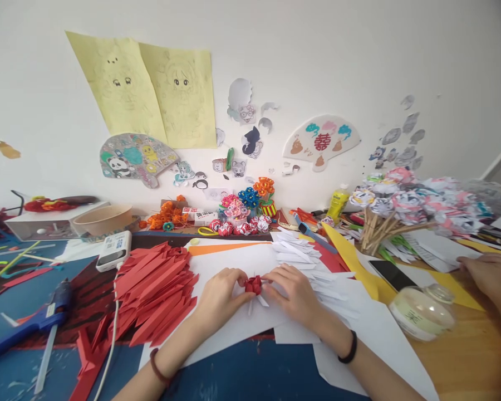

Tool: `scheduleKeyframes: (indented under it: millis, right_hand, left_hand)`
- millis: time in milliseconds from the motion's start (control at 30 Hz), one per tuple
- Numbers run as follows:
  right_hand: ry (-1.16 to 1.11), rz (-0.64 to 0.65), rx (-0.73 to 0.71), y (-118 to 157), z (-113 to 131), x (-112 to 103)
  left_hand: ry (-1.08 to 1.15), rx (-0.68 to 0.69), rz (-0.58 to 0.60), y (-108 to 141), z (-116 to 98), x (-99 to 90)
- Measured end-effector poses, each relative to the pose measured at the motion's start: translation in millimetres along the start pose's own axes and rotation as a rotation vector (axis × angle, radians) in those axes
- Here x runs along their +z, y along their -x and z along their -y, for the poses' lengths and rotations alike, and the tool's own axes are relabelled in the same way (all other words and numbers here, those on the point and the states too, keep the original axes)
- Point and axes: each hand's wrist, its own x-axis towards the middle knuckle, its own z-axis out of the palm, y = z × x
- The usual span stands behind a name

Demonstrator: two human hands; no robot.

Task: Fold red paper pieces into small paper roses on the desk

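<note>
A small red folded paper piece (253, 284) with thin white strips sticking out below it is held over white paper sheets (229, 262) at the centre. My left hand (221, 295) pinches its left side between thumb and fingers. On its right side, the fingertips of my right hand (294, 295) are closed on it. A large pile of folded red paper strips (158, 289) lies left of my left hand. White folded strips (300, 253) spread out behind and to the right of my right hand.
A blue glue gun (45, 320) and a white power bank with a cable (114, 250) are at the left. At the right are a phone (393, 275), a jar (421, 314), paper flowers (413, 200) and another person's hand (490, 275). Small flower bouquets (249, 200) stand at the back.
</note>
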Motion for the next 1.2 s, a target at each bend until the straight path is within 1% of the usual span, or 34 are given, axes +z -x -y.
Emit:
scheduleKeyframes:
  millis: [133, 233, 333, 433, 500, 567, 667, 800, 1000, 1100, 1200]
  right_hand:
    - [0.006, 0.006, 0.021, 1.6, 1.1, 3.6]
    - [-0.022, 0.004, 0.05, 2.4, -1.8, 5.5]
    - [-0.104, 0.044, 0.054, 1.6, -4.2, 4.9]
    - [-0.192, 0.088, 0.053, 0.2, -4.3, 3.5]
    - [-0.207, 0.082, 0.065, -0.3, -4.1, 3.2]
    - [-0.19, 0.048, 0.09, 0.0, -4.5, 3.6]
    - [-0.148, 0.011, 0.108, 1.0, -4.8, 4.5]
    - [-0.127, 0.059, 0.087, 1.1, -2.7, 3.8]
    - [-0.202, 0.161, 0.071, -1.9, 1.6, -1.8]
    - [-0.269, 0.19, 0.096, -2.6, 2.5, -4.7]
    - [-0.376, 0.188, 0.147, -2.3, 1.7, -5.3]
  left_hand:
    - [0.054, -0.037, -0.011, 0.9, -2.5, 2.8]
    - [0.122, 0.005, 0.032, 0.6, -3.7, 1.8]
    - [0.131, 0.062, 0.077, 0.4, -4.3, -2.1]
    - [0.087, 0.127, 0.037, -0.2, -3.8, -6.5]
    - [0.084, 0.143, -0.008, -1.1, -2.1, -7.9]
    - [0.099, 0.119, -0.034, -2.3, 0.8, -6.9]
    - [0.115, 0.075, -0.035, -3.6, 5.0, -2.0]
    - [0.135, 0.078, 0.012, -3.0, 3.5, 2.1]
    - [0.146, 0.057, 0.066, -0.8, -4.3, -1.9]
    - [0.12, 0.02, 0.068, -0.4, -5.4, -1.9]
    - [0.064, -0.039, 0.054, -0.1, -7.2, -1.2]
